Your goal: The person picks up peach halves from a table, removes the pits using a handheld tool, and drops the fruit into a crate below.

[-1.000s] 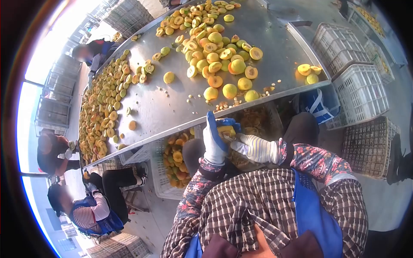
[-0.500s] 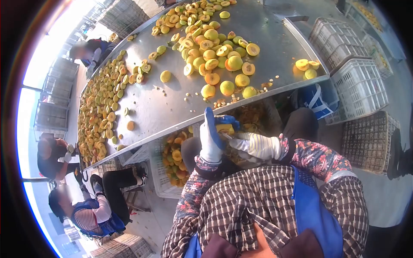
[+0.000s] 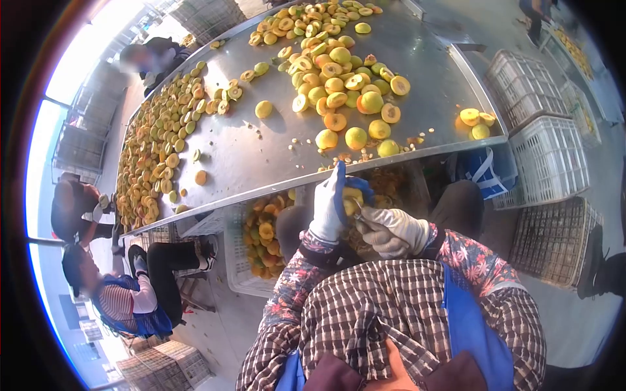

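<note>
My left hand (image 3: 328,207), in a white glove with blue fingers, is closed around a yellow peach half (image 3: 352,199) just below the table's front edge. My right hand (image 3: 395,232), in a pale glove, has its fingers wrapped round a small metal tool (image 3: 358,208). The tool's tip reaches the fruit; its exact shape is hard to make out. Beneath my hands, between my knees, lies a container with brownish scraps (image 3: 386,186), partly hidden. On the metal table (image 3: 261,159) ahead are halved and whole peaches (image 3: 336,85), with loose pits (image 3: 365,155) near the edge.
A white crate of peach halves (image 3: 261,234) stands left of my knee. More halves (image 3: 153,156) cover the table's left side. Plastic crates (image 3: 548,156) are stacked right, beside a blue and white bag (image 3: 489,173). Several co-workers sit along the left, one in a striped top (image 3: 120,300).
The view has shifted slightly, moving the table to the right in the picture. My right hand has turned and sits a little lower, its tool still at the peach half in my left hand.
</note>
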Available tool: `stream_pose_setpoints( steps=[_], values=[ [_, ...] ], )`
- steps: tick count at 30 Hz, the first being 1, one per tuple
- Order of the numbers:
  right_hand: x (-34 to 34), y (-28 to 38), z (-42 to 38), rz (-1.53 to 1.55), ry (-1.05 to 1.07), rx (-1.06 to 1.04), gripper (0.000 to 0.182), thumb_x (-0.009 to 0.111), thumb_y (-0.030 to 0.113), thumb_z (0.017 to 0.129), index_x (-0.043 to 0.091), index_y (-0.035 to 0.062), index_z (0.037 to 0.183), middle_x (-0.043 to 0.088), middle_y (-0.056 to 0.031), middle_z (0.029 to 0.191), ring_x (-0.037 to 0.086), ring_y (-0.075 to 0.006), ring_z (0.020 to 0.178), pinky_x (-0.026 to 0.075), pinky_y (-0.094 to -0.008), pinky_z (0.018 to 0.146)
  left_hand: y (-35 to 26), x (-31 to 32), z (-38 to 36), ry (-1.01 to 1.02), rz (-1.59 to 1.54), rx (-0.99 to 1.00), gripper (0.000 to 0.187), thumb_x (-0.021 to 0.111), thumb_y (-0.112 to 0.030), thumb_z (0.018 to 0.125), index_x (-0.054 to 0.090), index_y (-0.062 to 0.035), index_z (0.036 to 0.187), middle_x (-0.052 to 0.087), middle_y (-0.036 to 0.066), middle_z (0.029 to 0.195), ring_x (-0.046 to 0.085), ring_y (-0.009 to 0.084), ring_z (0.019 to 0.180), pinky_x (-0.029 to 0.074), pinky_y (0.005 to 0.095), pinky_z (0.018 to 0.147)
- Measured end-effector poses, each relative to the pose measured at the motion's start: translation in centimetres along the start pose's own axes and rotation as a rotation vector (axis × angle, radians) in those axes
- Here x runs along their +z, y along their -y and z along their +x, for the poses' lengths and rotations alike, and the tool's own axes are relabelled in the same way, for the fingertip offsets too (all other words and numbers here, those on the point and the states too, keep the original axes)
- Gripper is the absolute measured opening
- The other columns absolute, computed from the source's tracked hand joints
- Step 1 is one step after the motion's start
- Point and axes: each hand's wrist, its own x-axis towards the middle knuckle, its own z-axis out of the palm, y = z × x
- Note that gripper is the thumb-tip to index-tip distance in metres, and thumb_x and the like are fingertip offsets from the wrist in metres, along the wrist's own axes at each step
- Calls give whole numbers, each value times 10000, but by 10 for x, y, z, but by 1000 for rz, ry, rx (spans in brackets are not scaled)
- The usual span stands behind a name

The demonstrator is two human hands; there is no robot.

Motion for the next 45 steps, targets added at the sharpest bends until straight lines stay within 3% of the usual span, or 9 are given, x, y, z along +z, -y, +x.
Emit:
stream_pose_setpoints(
  steps=[4,6,7,11,14,24,32,44,45],
  values=[
    [-20,8,-9,-458,-159,-16,426,525,493,988,576,71,1021,568,-61,660,537,-179,452,427,-301,394,-7,-52,9,-363,292,77,421,581,-349,993,724,16,841,652,45,657,541,78,531,430,224,516],
    [-83,-7,21,-1733,-520,-592,406,492,416,1006,574,26,1084,645,-195,766,642,-380,673,526,-424,656,-27,-87,5,-563,726,146,361,619,-335,967,737,-20,836,603,18,614,495,64,521,389,247,504],
    [-36,9,3,-1705,-735,-143,432,475,389,993,540,-7,1153,655,-301,918,621,-480,934,478,-487,855,-36,-109,5,-584,1038,102,375,634,-351,947,735,-15,815,633,44,622,577,129,567,436,295,551],
    [-38,17,3,-1725,-731,-130,445,482,409,982,534,4,1161,674,-278,963,642,-441,941,492,-489,825,-29,-158,23,-796,2027,466,436,680,-372,883,674,-4,1117,693,159,1094,677,290,887,514,378,800],
    [-37,22,5,-1688,-748,-122,444,486,404,981,533,0,1159,672,-285,963,640,-445,945,490,-493,831,-25,-134,79,-271,1129,144,521,687,-379,864,627,-1,1217,643,176,1219,605,300,1139,452,373,1003],
    [-44,22,9,-1649,-664,-235,472,494,424,980,517,-3,1181,658,-302,979,621,-464,983,482,-494,854,22,-51,162,40,1383,92,742,771,-365,762,502,0,1350,579,222,1311,563,381,1199,441,413,1037],
    [-48,12,18,-1448,-521,-730,377,541,367,992,531,15,1127,639,-269,836,626,-443,819,474,-466,701,-29,-70,69,232,-743,-282,527,483,-373,982,467,-60,1406,591,231,1243,652,340,1025,587,476,823],
    [22,10,27,-1762,-698,-909,363,570,321,962,581,-24,1074,661,-260,793,647,-443,754,511,-525,655,-18,-14,-7,3,-370,33,415,469,-325,1044,532,-4,1299,638,125,1141,622,218,1072,505,332,940],
    [24,8,27,-1772,-730,-880,368,575,321,959,580,-29,1071,663,-262,798,647,-444,757,512,-524,657,-12,-22,-5,37,418,438,314,546,-127,990,530,-6,1279,625,117,1161,613,193,1078,496,316,943]
  ],
)
